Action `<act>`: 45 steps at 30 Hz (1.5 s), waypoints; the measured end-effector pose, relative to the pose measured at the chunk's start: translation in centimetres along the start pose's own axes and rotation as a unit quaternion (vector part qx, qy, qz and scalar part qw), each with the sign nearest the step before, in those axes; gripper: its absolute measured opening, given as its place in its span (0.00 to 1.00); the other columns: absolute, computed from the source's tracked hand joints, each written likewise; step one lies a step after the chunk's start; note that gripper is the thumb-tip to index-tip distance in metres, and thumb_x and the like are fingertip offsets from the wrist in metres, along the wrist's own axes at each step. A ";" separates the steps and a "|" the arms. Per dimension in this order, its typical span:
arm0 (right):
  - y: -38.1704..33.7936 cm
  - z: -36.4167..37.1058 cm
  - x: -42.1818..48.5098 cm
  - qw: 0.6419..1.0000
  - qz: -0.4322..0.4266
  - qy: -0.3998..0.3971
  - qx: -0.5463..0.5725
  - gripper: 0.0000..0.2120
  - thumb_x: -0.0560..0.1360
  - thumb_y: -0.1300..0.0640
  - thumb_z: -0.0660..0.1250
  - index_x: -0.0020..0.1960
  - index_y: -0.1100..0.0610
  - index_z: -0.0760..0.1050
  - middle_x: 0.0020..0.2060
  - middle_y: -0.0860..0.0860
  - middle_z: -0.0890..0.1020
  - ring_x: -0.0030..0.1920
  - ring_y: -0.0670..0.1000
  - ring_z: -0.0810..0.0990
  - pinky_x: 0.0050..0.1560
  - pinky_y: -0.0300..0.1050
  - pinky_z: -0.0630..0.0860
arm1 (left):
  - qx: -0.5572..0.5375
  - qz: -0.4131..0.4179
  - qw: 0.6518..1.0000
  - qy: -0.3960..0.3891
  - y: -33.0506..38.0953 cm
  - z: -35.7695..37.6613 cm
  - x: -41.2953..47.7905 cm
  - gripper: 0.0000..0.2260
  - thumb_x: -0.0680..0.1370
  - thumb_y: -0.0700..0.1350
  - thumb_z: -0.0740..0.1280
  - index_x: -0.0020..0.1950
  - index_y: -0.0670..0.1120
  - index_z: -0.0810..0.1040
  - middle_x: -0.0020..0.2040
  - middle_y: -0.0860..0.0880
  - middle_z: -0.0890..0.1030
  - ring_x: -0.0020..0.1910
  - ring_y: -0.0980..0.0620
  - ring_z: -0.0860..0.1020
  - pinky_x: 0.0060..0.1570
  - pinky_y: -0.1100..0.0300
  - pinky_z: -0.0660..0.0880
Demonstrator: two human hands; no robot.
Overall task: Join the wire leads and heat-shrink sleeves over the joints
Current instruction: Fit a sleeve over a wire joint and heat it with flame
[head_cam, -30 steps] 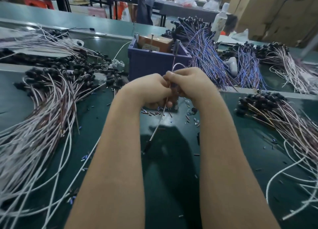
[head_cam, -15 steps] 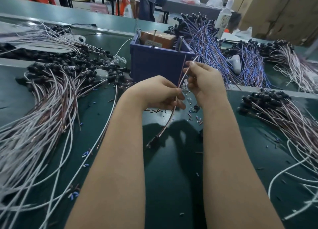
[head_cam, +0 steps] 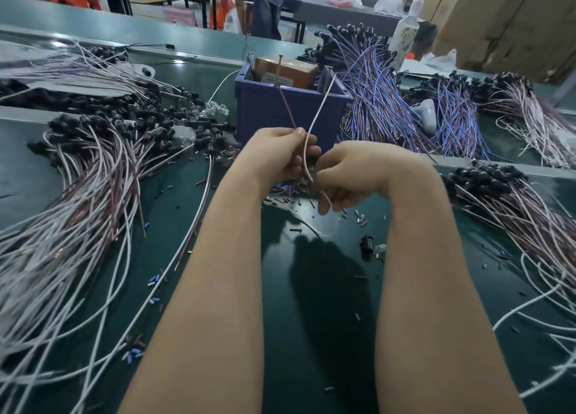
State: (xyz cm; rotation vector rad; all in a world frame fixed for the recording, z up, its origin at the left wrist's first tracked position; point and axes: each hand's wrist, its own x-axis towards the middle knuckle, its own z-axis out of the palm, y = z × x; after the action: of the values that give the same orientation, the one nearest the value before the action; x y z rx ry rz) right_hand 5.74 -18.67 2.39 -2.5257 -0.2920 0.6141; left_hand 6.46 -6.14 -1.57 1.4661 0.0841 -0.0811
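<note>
On the green mat [head_cam: 327, 304], heaped wire bundles [head_cam: 93, 180] lie outboard of either forearm, and a blue box [head_cam: 258, 111] stands just beyond the knuckles. The left hand [head_cam: 277, 158] is closed in a pinch on the brown lead [head_cam: 286, 105], which rises from its fingertips toward the box. The right hand [head_cam: 355, 173], just beside it and slightly nearer, is curled round the white lead [head_cam: 316, 111], which arcs up past both hands.

Both leads are judged light and limp — springy enough to keep a curve, too slack to be steered from far back — so a hold close behind the bare ends is advised, with gentle pressure. Cut sleeves [head_cam: 288, 192] are scattered on the mat under the hands. Being tiny and smooth, they are best taken by fingertip. Whether one is already threaded cannot be made out.

Against half a second before, the right hand has been lowered from near the box rim to beside the left. The leads, then trailing down to the mat, are now held upward and parted.
</note>
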 end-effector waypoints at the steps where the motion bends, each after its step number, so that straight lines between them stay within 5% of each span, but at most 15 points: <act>1: -0.1 0.2 0.2 1.000 0.002 -0.018 0.003 0.06 0.75 0.64 0.61 0.41 0.59 0.74 0.27 0.50 0.83 0.23 0.43 0.77 0.26 0.32 0.74 | 0.002 0.005 1.000 0.001 0.0 0.1 0.1 0.13 0.83 0.44 0.57 0.44 0.43 0.78 0.36 0.49 0.81 0.25 0.58 0.66 0.26 0.70 0.69; 5: 0.2 0.9 0.8 0.997 -0.007 -0.057 0.044 0.05 0.77 0.59 0.65 0.46 0.60 0.77 0.31 0.53 0.84 0.24 0.44 0.78 0.26 0.32 0.74 | 0.076 0.026 0.997 0.016 -0.2 -0.1 0.4 0.14 0.83 0.44 0.58 0.40 0.45 0.78 0.32 0.51 0.76 0.24 0.59 0.69 0.28 0.66 0.67; 9: 1.3 0.3 1.5 0.982 -0.036 0.098 0.159 0.18 0.74 0.50 0.69 0.55 0.64 0.78 0.40 0.55 0.84 0.33 0.45 0.81 0.34 0.36 0.79 | 0.160 0.024 0.987 0.002 -0.1 -0.4 0.5 0.15 0.82 0.44 0.58 0.38 0.47 0.78 0.33 0.48 0.75 0.30 0.52 0.70 0.39 0.58 0.71; 12: 1.3 0.7 2.2 0.970 -0.059 0.131 0.197 0.29 0.75 0.52 0.69 0.72 0.57 0.64 0.51 0.53 0.82 0.47 0.49 0.82 0.47 0.43 0.81 | 0.206 0.024 0.978 0.022 0.2 -0.9 0.5 0.15 0.82 0.44 0.58 0.37 0.47 0.77 0.32 0.47 0.74 0.28 0.51 0.67 0.41 0.56 0.69; 16: 0.3 0.8 3.0 0.918 -0.072 0.192 0.339 0.28 0.78 0.62 0.63 0.75 0.59 0.58 0.53 0.57 0.81 0.51 0.54 0.82 0.51 0.47 0.81 | 0.248 0.018 0.969 0.008 0.5 -1.4 0.3 0.16 0.82 0.44 0.58 0.37 0.46 0.78 0.31 0.50 0.74 0.28 0.53 0.67 0.36 0.60 0.68; 19: -0.2 0.9 3.5 0.890 -0.095 0.264 0.359 0.22 0.78 0.65 0.62 0.71 0.60 0.63 0.45 0.54 0.82 0.42 0.50 0.81 0.48 0.46 0.80 | 0.281 0.026 0.959 0.002 0.7 -1.2 0.1 0.14 0.82 0.44 0.58 0.45 0.43 0.81 0.31 0.51 0.75 0.29 0.54 0.68 0.33 0.61 0.66; 22: -0.2 1.4 3.8 0.892 -0.096 0.322 0.302 0.09 0.76 0.66 0.63 0.54 0.56 0.72 0.37 0.50 0.82 0.37 0.48 0.81 0.49 0.51 0.81 | 0.304 0.028 0.952 0.013 0.9 -1.2 0.1 0.14 0.82 0.45 0.58 0.50 0.41 0.82 0.37 0.48 0.81 0.31 0.52 0.72 0.35 0.62 0.69; 25: 0.2 1.5 4.0 0.885 -0.073 0.355 0.291 0.07 0.76 0.65 0.62 0.45 0.54 0.72 0.33 0.50 0.81 0.36 0.49 0.82 0.48 0.52 0.81 | 0.306 0.034 0.950 0.053 0.9 -1.2 0.1 0.14 0.82 0.44 0.56 0.51 0.40 0.81 0.40 0.44 0.82 0.28 0.57 0.73 0.30 0.66 0.70; 30: 0.6 1.4 4.2 0.900 -0.062 0.349 0.255 0.06 0.77 0.64 0.60 0.52 0.55 0.69 0.30 0.48 0.80 0.28 0.45 0.78 0.37 0.44 0.78 | 0.322 0.074 0.932 0.147 0.7 -1.1 0.5 0.14 0.82 0.45 0.57 0.54 0.40 0.80 0.51 0.39 0.81 0.53 0.39 0.78 0.55 0.51 0.75; 40: 0.6 1.3 4.2 0.900 -0.059 0.362 0.234 0.11 0.77 0.64 0.60 0.60 0.59 0.72 0.30 0.47 0.80 0.20 0.39 0.74 0.30 0.35 0.71 | 0.320 0.066 0.930 0.168 0.4 -1.0 0.7 0.14 0.81 0.45 0.57 0.55 0.40 0.80 0.53 0.39 0.81 0.54 0.39 0.77 0.55 0.52 0.75; 43: 0.5 1.2 4.1 0.898 -0.056 0.382 0.212 0.07 0.76 0.65 0.59 0.45 0.58 0.75 0.31 0.49 0.82 0.24 0.42 0.77 0.35 0.39 0.75 | 0.323 0.068 0.931 0.159 0.4 -0.8 0.4 0.14 0.81 0.45 0.57 0.56 0.41 0.80 0.54 0.38 0.81 0.55 0.38 0.77 0.56 0.51 0.74; 45: 0.7 1.2 3.9 0.888 -0.049 0.409 0.204 0.14 0.74 0.66 0.59 0.33 0.53 0.71 0.31 0.51 0.82 0.30 0.48 0.79 0.42 0.47 0.80 | 0.323 0.069 0.931 0.156 0.4 -0.7 0.4 0.14 0.81 0.45 0.57 0.56 0.42 0.80 0.54 0.38 0.80 0.55 0.37 0.77 0.57 0.50 0.74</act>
State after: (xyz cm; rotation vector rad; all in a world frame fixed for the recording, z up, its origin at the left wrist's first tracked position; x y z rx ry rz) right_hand 8.63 -17.51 -0.28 -2.1081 0.0261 -0.4165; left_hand 6.86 -5.41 -1.31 2.1329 0.2276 0.2659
